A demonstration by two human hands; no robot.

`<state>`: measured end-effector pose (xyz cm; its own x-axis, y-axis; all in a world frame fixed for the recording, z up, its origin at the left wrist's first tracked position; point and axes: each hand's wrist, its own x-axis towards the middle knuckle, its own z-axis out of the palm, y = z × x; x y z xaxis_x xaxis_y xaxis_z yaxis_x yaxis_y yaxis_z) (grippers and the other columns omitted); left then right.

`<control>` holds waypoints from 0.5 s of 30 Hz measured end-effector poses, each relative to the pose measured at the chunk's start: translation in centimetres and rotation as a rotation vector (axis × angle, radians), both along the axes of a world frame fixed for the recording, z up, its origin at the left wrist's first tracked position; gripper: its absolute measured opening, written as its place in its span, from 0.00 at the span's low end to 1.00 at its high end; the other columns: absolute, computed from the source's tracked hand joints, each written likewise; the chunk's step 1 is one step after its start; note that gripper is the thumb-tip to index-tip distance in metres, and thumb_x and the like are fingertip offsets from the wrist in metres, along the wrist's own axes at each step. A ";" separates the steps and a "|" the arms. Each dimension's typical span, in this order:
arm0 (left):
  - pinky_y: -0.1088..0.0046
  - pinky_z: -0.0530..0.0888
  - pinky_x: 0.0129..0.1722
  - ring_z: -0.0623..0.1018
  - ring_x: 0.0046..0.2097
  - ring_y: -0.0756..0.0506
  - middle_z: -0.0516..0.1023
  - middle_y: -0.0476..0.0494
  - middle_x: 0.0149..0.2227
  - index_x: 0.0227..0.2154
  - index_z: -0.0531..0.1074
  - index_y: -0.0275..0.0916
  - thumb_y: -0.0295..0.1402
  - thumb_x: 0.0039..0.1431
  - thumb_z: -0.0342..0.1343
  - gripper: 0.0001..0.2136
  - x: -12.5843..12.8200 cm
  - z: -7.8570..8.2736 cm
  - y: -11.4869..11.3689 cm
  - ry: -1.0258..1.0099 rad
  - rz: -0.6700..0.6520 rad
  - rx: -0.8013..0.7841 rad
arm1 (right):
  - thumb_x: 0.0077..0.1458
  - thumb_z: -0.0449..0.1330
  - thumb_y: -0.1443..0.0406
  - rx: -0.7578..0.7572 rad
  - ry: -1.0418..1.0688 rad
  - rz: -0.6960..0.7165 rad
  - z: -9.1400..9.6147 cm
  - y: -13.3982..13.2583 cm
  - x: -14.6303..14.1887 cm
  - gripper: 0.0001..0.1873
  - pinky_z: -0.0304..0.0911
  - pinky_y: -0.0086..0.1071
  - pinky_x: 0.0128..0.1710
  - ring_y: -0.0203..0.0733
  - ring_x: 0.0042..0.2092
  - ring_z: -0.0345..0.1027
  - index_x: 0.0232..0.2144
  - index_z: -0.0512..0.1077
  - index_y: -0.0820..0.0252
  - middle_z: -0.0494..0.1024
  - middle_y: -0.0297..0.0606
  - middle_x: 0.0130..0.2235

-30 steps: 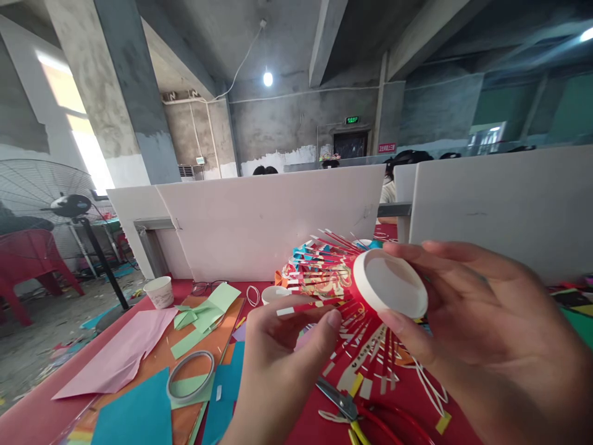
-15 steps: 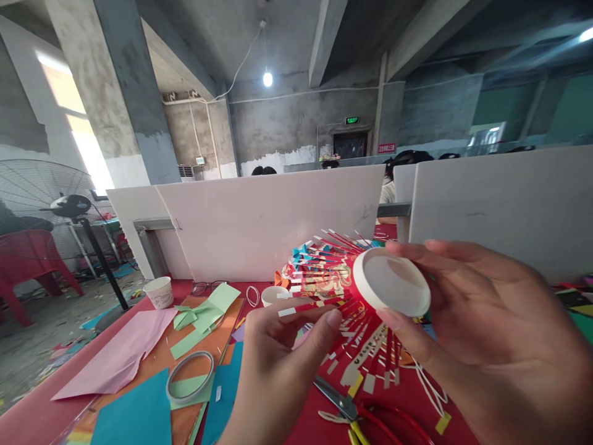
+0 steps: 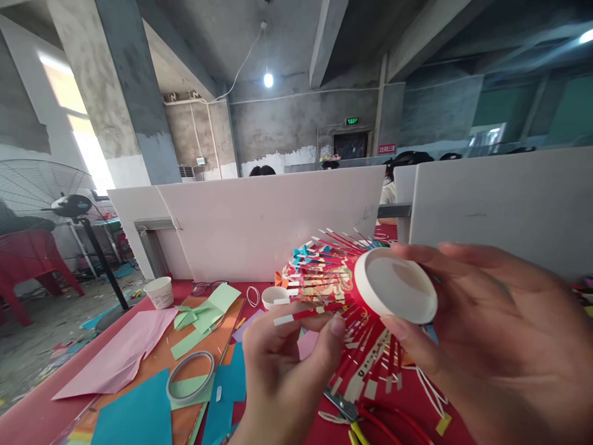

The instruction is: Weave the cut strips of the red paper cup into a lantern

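Observation:
A red patterned paper cup [image 3: 397, 285], its side cut into many thin strips that fan outward, is held up with its white base facing me. My right hand [image 3: 500, 327] grips the base rim between thumb and fingers. With thumb and fingers closed, my left hand [image 3: 296, 358] pinches one red strip [image 3: 301, 314] whose white tip points left. Below the cup lie scissors [image 3: 370, 420] with red and yellow handles, partly hidden by the strips and my left hand.
On the red table at left are a roll of tape [image 3: 190, 378], blue paper [image 3: 134, 411], pink paper [image 3: 120, 352], folded green paper [image 3: 208, 315] and a white paper cup [image 3: 159, 292]. A white partition board [image 3: 273, 222] stands behind. A fan [image 3: 69, 205] is at far left.
The cup and my right hand have shifted slightly right. The pinched strip has tilted a little, its white tip lower and further left.

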<state>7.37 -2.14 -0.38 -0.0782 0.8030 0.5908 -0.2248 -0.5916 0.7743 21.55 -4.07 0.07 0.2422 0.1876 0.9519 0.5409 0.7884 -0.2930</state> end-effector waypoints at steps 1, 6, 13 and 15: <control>0.79 0.75 0.28 0.78 0.24 0.52 0.80 0.56 0.19 0.18 0.80 0.48 0.22 0.45 0.62 0.11 0.2 -0.1 0.1 -0.020 0.012 0.038 | 0.42 0.70 0.64 -0.006 0.012 0.010 0.0 0.0 -0.1 0.25 0.74 0.56 0.38 0.62 0.49 0.72 0.44 0.70 0.46 0.76 0.43 0.47; 0.81 0.70 0.22 0.73 0.20 0.54 0.78 0.58 0.17 0.21 0.82 0.51 0.22 0.47 0.61 0.13 0.2 -0.2 0.2 -0.049 0.119 0.147 | 0.42 0.68 0.72 -0.056 0.209 0.111 -0.2 -0.3 -1.1 0.27 0.74 0.54 0.45 0.58 0.48 0.72 0.45 0.71 0.48 0.77 0.43 0.45; 0.82 0.75 0.28 0.80 0.28 0.51 0.84 0.55 0.25 0.23 0.81 0.49 0.21 0.47 0.62 0.13 -0.8 0.1 0.4 0.008 -0.037 0.072 | 0.40 0.67 0.76 -0.053 0.271 0.177 -0.1 -0.5 -1.5 0.29 0.73 0.45 0.49 0.56 0.49 0.72 0.46 0.71 0.53 0.78 0.43 0.45; 0.83 0.75 0.27 0.80 0.27 0.51 0.83 0.55 0.23 0.22 0.82 0.49 0.21 0.48 0.63 0.12 -0.7 0.2 0.4 -0.025 -0.085 0.025 | 0.41 0.67 0.77 -0.057 0.264 0.166 -0.1 -0.5 -1.5 0.29 0.74 0.41 0.49 0.54 0.49 0.73 0.47 0.70 0.54 0.78 0.43 0.45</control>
